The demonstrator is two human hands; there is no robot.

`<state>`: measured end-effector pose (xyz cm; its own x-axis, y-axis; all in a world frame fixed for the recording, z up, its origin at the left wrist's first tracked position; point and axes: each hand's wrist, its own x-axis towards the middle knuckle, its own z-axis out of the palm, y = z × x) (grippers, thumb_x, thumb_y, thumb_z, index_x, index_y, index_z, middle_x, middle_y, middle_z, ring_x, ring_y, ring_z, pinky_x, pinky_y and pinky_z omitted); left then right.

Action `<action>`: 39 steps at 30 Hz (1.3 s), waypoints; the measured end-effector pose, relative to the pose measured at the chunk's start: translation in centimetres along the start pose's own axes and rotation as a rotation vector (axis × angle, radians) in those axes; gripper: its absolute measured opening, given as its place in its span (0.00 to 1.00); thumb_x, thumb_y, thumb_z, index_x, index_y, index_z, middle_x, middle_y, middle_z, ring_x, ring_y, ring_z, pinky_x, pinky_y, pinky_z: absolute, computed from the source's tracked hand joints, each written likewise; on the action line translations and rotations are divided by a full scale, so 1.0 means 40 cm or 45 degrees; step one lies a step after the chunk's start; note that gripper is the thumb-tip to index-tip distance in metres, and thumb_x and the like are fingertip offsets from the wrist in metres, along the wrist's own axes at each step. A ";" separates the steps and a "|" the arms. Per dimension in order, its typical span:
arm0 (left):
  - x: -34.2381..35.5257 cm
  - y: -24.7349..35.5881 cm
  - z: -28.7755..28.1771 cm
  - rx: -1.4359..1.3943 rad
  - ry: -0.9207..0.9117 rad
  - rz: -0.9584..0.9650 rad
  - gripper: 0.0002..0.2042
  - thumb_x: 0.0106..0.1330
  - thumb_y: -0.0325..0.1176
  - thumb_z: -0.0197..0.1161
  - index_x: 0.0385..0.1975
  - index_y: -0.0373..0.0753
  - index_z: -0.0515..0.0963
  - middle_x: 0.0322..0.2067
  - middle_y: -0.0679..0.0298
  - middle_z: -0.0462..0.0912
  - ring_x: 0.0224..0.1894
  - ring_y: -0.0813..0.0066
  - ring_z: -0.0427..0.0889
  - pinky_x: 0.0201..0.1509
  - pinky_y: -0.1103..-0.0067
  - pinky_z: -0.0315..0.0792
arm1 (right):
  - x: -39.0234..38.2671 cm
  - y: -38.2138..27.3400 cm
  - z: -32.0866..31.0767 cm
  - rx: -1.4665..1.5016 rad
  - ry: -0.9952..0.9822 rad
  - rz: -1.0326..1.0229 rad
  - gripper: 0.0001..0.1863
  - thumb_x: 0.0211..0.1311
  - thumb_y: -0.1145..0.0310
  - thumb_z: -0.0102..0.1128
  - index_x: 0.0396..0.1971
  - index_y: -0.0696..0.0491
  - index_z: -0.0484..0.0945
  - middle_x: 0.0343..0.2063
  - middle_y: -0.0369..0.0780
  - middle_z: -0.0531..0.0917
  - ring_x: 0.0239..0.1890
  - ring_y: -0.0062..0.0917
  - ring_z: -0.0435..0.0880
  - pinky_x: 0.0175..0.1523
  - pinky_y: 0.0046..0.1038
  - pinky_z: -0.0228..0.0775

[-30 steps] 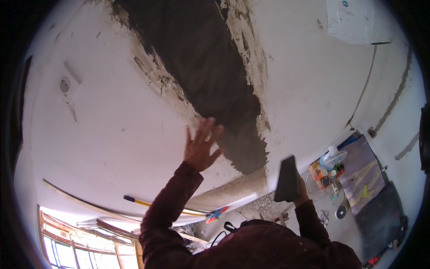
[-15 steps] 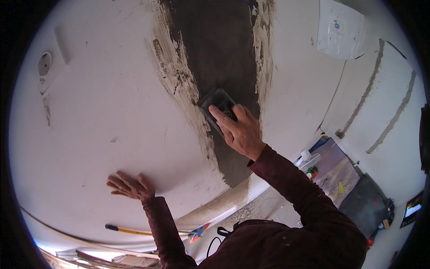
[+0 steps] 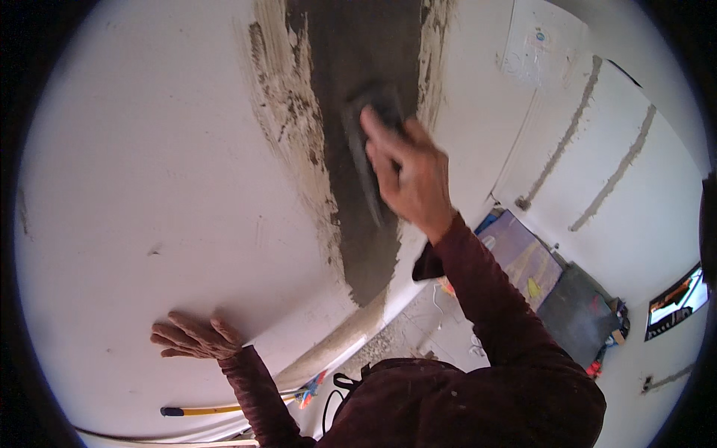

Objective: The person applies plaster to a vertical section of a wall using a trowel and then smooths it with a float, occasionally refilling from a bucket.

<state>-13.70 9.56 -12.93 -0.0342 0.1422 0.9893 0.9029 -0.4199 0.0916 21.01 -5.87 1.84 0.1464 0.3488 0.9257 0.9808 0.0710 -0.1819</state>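
A broad strip of wet-looking dark grey plaster runs down the white wall, with ragged, smeared beige edges on both sides. My right hand grips a black hand float over this strip. The float is smeared by motion and appears tilted, one long edge towards the plaster; whether it touches cannot be made out. My left hand rests flat against the white wall at the lower left, fingers spread, holding nothing.
A yellow-handled tool with a black end lies below my left hand. On the right wall run two grey filled grooves. A purple board and a dark grey board lie below them. A panel hangs at the upper right.
My right hand has moved up along the plaster strip with the float, which has turned more upright. The whole view has shifted; my left hand stays spread on the wall.
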 end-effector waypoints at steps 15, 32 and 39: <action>-0.008 -0.014 0.002 -0.025 -0.016 0.056 0.37 0.73 0.63 0.35 0.73 0.42 0.57 0.75 0.50 0.45 0.78 0.52 0.36 0.75 0.51 0.22 | -0.100 -0.011 0.040 0.112 0.030 -0.064 0.23 0.62 0.72 0.61 0.59 0.45 0.78 0.37 0.49 0.81 0.36 0.45 0.83 0.40 0.38 0.77; -0.009 -0.024 -0.009 -0.037 0.000 0.089 0.36 0.73 0.61 0.37 0.73 0.43 0.57 0.75 0.50 0.45 0.78 0.51 0.36 0.75 0.50 0.21 | -0.050 -0.002 0.039 0.071 0.125 0.127 0.18 0.65 0.71 0.59 0.55 0.48 0.80 0.33 0.48 0.81 0.32 0.43 0.82 0.36 0.36 0.76; -0.012 -0.020 0.004 -0.055 -0.003 0.064 0.36 0.73 0.61 0.37 0.72 0.42 0.58 0.75 0.49 0.46 0.78 0.51 0.37 0.75 0.52 0.22 | -0.197 -0.040 0.057 0.031 -0.084 0.071 0.25 0.61 0.71 0.63 0.60 0.43 0.78 0.30 0.44 0.77 0.27 0.39 0.80 0.31 0.37 0.75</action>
<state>-14.33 9.96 -13.49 0.0121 0.1223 0.9924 0.8840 -0.4651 0.0465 18.01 -6.59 -5.93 0.1911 0.4136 0.8902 0.9678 0.0720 -0.2412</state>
